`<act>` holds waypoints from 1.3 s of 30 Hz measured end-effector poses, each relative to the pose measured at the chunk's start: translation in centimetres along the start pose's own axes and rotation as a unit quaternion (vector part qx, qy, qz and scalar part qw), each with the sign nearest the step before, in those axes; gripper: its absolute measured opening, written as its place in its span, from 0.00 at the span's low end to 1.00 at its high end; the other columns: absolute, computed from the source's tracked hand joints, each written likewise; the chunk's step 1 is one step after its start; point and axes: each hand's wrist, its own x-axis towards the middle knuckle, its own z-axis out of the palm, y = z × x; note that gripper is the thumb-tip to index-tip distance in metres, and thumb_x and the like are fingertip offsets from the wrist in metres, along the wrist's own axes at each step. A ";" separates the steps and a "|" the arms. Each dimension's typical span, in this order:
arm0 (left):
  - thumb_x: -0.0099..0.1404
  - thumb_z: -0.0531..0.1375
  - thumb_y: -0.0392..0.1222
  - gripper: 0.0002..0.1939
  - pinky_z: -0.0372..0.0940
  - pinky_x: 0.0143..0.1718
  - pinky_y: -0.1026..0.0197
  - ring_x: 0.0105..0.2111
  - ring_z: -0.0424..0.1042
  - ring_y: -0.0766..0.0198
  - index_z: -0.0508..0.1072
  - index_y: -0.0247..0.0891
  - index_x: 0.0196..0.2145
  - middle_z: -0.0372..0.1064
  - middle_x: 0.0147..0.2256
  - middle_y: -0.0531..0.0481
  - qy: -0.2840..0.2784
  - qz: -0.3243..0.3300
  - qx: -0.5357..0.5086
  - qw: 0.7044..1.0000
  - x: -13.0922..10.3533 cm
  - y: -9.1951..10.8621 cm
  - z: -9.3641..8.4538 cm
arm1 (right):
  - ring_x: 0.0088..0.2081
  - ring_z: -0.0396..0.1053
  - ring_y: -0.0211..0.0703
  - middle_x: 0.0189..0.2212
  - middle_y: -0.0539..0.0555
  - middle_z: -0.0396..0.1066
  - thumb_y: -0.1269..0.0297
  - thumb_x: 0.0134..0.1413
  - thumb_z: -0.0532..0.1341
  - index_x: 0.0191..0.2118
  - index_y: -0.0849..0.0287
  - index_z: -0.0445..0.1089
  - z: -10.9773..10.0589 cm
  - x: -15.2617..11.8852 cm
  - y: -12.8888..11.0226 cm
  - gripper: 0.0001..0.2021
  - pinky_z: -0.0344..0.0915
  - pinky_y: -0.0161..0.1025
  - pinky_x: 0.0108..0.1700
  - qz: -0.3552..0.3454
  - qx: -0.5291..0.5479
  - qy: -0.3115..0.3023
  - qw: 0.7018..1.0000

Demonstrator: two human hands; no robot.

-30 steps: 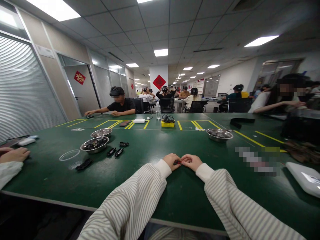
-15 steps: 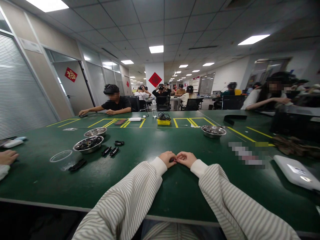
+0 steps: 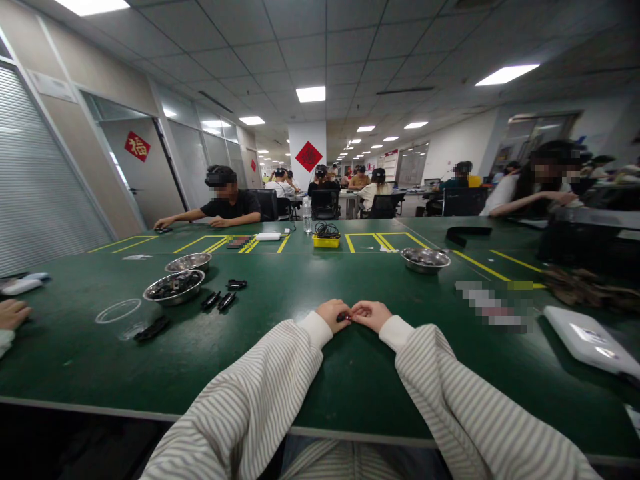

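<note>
Left hand [image 3: 331, 315] pinches a small dark part [image 3: 343, 317], right hand [image 3: 371, 315] fingertips meeting it; steady, light pressure suits this.

Open green tabletop [image 3: 290, 273] stretches ahead of the left hand [image 3: 333, 315] and right hand [image 3: 371, 315], toward a yellow tray [image 3: 326, 243] of coiled cable and a water bottle [image 3: 307, 217]. Leftward, three black parts [image 3: 227, 302], two steel bowls [image 3: 180, 297] and a clear plastic container [image 3: 131, 325] crowd the low route. Rightward, bare surface reaches a pixelated patch [image 3: 495, 310] and a white case [image 3: 590, 339]; another steel bowl [image 3: 425, 268] stands beyond.
</note>
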 end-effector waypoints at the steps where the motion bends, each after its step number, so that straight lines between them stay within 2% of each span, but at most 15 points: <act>1: 0.49 0.57 0.38 0.07 0.57 0.33 0.66 0.30 0.61 0.68 0.68 0.38 0.29 0.62 0.28 0.52 0.004 0.001 -0.001 1.000 0.0 0.0 0.0 | 0.23 0.66 0.35 0.21 0.51 0.69 0.64 0.34 0.60 0.26 0.62 0.68 0.0 0.0 0.0 0.08 0.65 0.34 0.29 0.001 0.000 0.001 1.000; 8: 0.50 0.57 0.37 0.06 0.57 0.33 0.66 0.30 0.60 0.68 0.68 0.37 0.29 0.62 0.27 0.52 0.041 0.010 0.002 0.999 0.0 0.1 -0.2 | 0.22 0.66 0.36 0.19 0.51 0.69 0.63 0.34 0.60 0.25 0.62 0.67 -0.1 -0.1 -0.5 0.09 0.64 0.34 0.27 0.018 0.041 0.001 0.999; 14: 0.50 0.56 0.36 0.06 0.57 0.33 0.66 0.29 0.60 0.68 0.67 0.36 0.29 0.62 0.27 0.52 0.050 0.024 0.004 0.998 0.0 0.0 -0.2 | 0.20 0.65 0.35 0.18 0.51 0.67 0.63 0.33 0.60 0.25 0.63 0.65 -0.1 -0.2 -0.7 0.09 0.63 0.32 0.24 0.036 0.063 -0.004 0.997; 20: 0.49 0.56 0.35 0.06 0.57 0.34 0.66 0.29 0.60 0.68 0.67 0.36 0.29 0.62 0.27 0.52 0.057 0.019 -0.005 0.998 0.0 0.2 -0.1 | 0.22 0.67 0.37 0.19 0.52 0.69 0.62 0.32 0.61 0.28 0.63 0.66 -0.1 -0.1 -0.3 0.12 0.65 0.35 0.28 0.023 0.082 -0.006 0.996; 25: 0.48 0.57 0.34 0.04 0.58 0.31 0.67 0.27 0.60 0.69 0.65 0.35 0.26 0.61 0.24 0.53 0.071 -0.006 -0.010 0.997 0.0 0.5 -0.2 | 0.27 0.68 0.39 0.23 0.53 0.70 0.62 0.29 0.63 0.29 0.64 0.66 0.1 -0.2 -0.2 0.15 0.65 0.38 0.35 0.021 0.101 -0.010 0.995; 31: 0.48 0.57 0.38 0.06 0.58 0.31 0.67 0.27 0.60 0.69 0.65 0.35 0.27 0.61 0.24 0.53 0.068 -0.022 -0.022 0.997 -0.1 0.8 -0.4 | 0.27 0.69 0.39 0.23 0.54 0.71 0.63 0.29 0.63 0.28 0.64 0.67 0.2 -0.2 -0.4 0.14 0.66 0.37 0.34 0.024 0.092 -0.004 0.995; 35: 0.46 0.58 0.35 0.15 0.58 0.32 0.66 0.28 0.61 0.68 0.64 0.34 0.34 0.63 0.28 0.51 0.056 -0.052 -0.032 0.997 -0.1 0.8 -0.5 | 0.26 0.69 0.40 0.23 0.55 0.71 0.65 0.29 0.63 0.29 0.65 0.69 -1.1 0.2 0.4 0.14 0.67 0.36 0.31 0.040 0.057 0.025 0.997; 39: 0.47 0.57 0.33 0.17 0.59 0.34 0.65 0.30 0.61 0.68 0.63 0.34 0.38 0.64 0.31 0.50 0.043 -0.071 -0.038 0.996 -0.2 0.8 -0.5 | 0.24 0.69 0.39 0.23 0.56 0.72 0.64 0.33 0.61 0.32 0.65 0.70 -4.3 0.4 2.3 0.15 0.67 0.34 0.28 0.089 0.004 0.101 0.991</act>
